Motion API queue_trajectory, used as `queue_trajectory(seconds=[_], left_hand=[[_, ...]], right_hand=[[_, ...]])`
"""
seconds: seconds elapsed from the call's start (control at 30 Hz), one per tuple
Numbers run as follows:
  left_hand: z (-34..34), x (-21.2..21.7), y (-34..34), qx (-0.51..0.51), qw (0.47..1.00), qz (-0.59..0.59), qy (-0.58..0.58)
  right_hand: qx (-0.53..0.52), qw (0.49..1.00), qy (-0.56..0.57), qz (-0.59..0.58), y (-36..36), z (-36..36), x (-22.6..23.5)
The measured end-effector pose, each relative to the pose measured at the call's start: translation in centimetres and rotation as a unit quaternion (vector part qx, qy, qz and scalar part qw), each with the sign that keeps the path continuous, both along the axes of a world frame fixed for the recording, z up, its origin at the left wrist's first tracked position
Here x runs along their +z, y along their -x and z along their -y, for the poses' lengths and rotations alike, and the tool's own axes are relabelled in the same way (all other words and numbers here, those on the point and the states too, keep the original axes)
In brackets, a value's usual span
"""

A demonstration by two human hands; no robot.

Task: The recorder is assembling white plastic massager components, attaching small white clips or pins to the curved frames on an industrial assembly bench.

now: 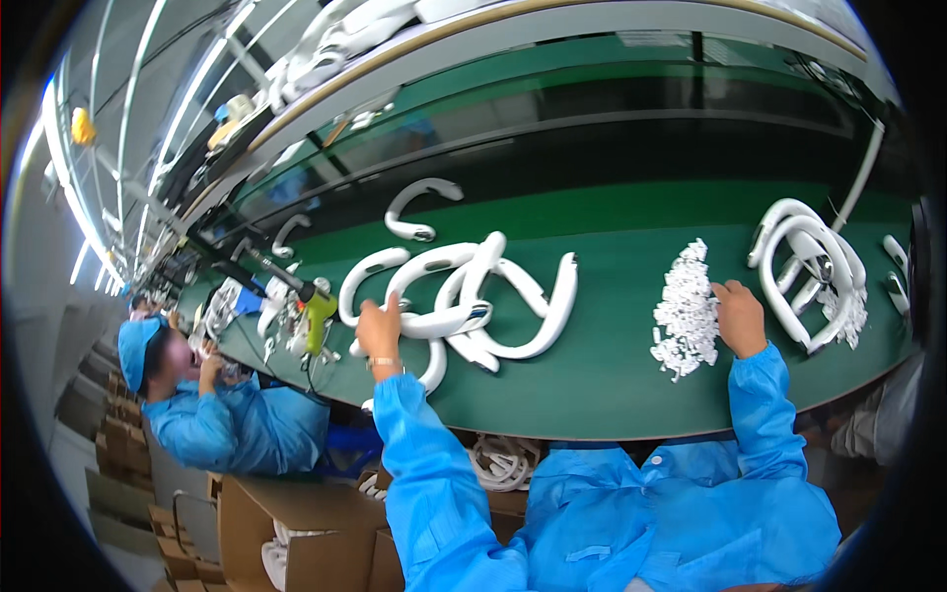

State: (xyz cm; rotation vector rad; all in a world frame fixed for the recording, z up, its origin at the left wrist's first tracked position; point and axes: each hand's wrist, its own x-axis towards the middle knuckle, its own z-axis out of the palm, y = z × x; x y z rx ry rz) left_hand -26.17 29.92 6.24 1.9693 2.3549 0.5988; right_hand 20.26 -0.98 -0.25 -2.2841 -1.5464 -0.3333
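My left hand (379,332) is closed around the bend of a white U-shaped neckband (434,259), at the left of a loose cluster of similar pieces. Several of these overlap on the green table, among them a large curved neckband (558,314) at the cluster's right side. At the right edge of a heap of small white parts (686,311), my right hand (740,318) has its fingers drawn together. Whatever lies between those fingertips is too small to make out.
More neckbands (789,219) are stacked at the right beside a second small heap (846,314). A single neckband (397,219) lies farther back. A green power screwdriver (318,314) hangs at left, near a co-worker in blue (232,424). A cardboard box (326,557) stands below the table edge.
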Motion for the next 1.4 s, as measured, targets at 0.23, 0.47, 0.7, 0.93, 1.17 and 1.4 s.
queue_trajectory(seconds=[0.23,0.47,0.7,0.93,1.17,1.4], left_hand=[[-7.5,-2.9,3.0,-0.124,0.985,-0.039,0.113],[0.3,2.6,2.8,-0.018,0.978,0.016,-0.205],[9.7,1.5,-6.3,-0.203,0.758,0.618,0.051],[21.5,-4.4,-18.2,-0.307,0.463,0.740,0.379],[25.7,-5.3,-23.7,-0.254,0.457,0.708,0.474],[27.8,-4.3,-24.9,-0.359,0.395,0.725,0.435]], right_hand=[[0.028,0.998,-0.024,-0.051,-0.3,0.1,-2.6],[0.064,0.960,-0.151,-0.227,0.8,-0.3,-1.3],[0.020,0.738,-0.157,-0.656,-0.3,1.4,-0.9],[0.069,0.520,-0.246,-0.815,3.1,2.4,1.4],[0.091,0.626,-0.170,-0.756,7.5,4.7,5.2],[0.135,0.725,-0.172,-0.653,8.3,6.7,2.8]])
